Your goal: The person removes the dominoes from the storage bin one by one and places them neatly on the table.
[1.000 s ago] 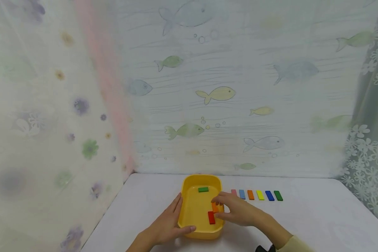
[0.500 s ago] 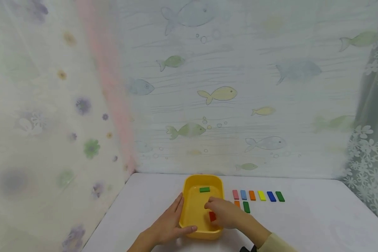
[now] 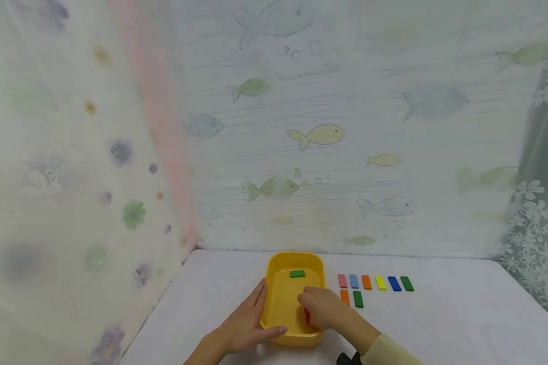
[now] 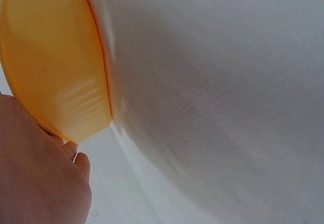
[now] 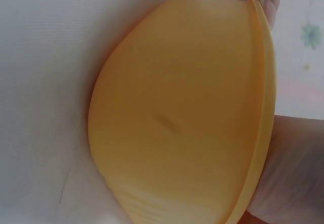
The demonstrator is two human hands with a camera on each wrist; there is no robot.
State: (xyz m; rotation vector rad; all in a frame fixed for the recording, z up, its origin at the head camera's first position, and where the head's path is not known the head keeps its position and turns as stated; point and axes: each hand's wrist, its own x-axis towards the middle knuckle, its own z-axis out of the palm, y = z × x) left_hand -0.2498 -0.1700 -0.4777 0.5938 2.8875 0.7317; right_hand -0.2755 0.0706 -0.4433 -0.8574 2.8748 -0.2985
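Observation:
A yellow plastic tray [image 3: 277,304] stands on the white table. My left hand [image 3: 239,324] holds its near left corner, fingers along the outer side and thumb over the near rim. In the left wrist view that hand [image 4: 40,173] is at the tray's rim. My right hand [image 3: 321,306] reaches over the right rim into the tray, fingers curled down at a small red block [image 3: 307,315], which it appears to pinch; the fingertips are hidden. In the right wrist view the tray wall [image 5: 177,107] hides the fingers. A green block [image 3: 297,274] lies at the tray's far end.
Right of the tray, small flat blocks lie in a row: pink [image 3: 342,281], light blue [image 3: 354,281], orange [image 3: 367,282], yellow [image 3: 381,283], dark blue [image 3: 395,283] and green [image 3: 407,283]. Below them are a second orange block [image 3: 344,297] and green block [image 3: 358,299].
My right hand has moved left and deeper into the tray, its fingers closing over the red block. The orange block seen in the tray earlier is out of sight. My left hand keeps its place.

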